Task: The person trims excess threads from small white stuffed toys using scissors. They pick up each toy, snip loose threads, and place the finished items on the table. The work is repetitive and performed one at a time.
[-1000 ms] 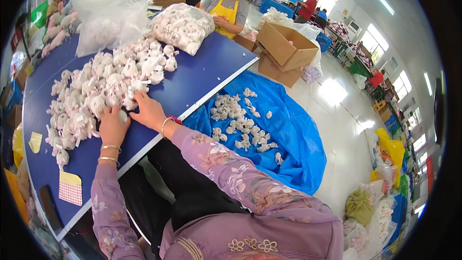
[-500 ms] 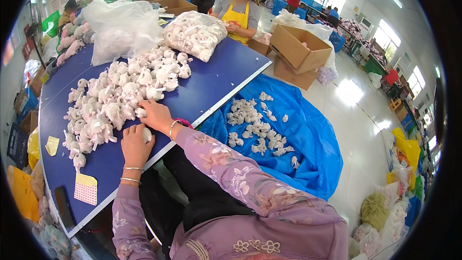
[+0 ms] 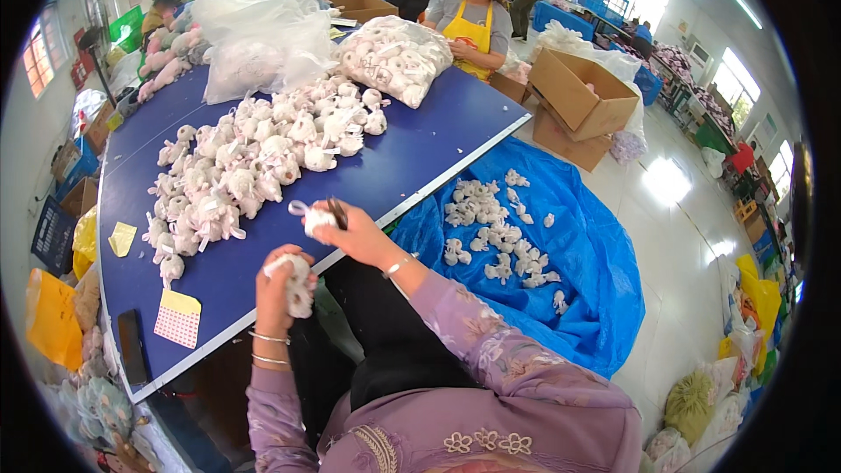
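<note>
My left hand (image 3: 279, 285) is closed around a small white plush toy (image 3: 300, 296), just off the near edge of the blue table (image 3: 385, 153). My right hand (image 3: 357, 235) grips another small white plush toy (image 3: 319, 222) over the table edge; a pale ribbon loop sticks out from it. A thin dark thing (image 3: 337, 213) also shows at the right fingers, its kind not clear. Beyond both hands spreads a heap of similar white plush toys (image 3: 236, 166) with ribbon loops and tags.
Several plush toys (image 3: 477, 203) lie on a blue plastic sheet (image 3: 587, 298) right of the table. Filled clear bags (image 3: 399, 57) stand behind the heap. A sticker sheet (image 3: 178, 317) and a phone (image 3: 131, 346) lie at left. A person in a yellow apron (image 3: 473, 31) sits opposite.
Both hands have drawn back from the heap toward me, each now with a plush toy raised in it. The whole view has shifted somewhat, with the table appearing further right.
</note>
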`<move>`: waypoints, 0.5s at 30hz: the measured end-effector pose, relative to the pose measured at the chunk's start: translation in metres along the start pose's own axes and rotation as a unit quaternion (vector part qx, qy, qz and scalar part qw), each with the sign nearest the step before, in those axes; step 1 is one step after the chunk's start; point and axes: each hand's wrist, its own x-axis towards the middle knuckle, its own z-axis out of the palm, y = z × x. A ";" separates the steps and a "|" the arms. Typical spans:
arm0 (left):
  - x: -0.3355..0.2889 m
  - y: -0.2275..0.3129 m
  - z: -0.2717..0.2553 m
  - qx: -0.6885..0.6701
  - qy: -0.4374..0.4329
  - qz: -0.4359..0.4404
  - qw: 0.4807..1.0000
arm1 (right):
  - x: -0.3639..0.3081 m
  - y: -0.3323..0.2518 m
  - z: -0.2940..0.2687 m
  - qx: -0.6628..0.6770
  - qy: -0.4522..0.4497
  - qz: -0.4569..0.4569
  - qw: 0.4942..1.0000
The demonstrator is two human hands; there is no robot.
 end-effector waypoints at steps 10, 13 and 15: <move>-0.047 -0.028 0.010 -0.093 -0.051 -0.063 0.992 | -0.056 -0.027 0.019 -0.048 -0.098 0.002 0.994; -0.053 -0.023 0.009 -0.067 -0.085 -0.061 0.992 | -0.061 -0.025 0.024 -0.047 -0.084 -0.040 0.995; -0.058 -0.021 0.007 -0.054 -0.082 -0.068 0.993 | -0.061 -0.016 0.023 -0.127 -0.134 -0.084 0.979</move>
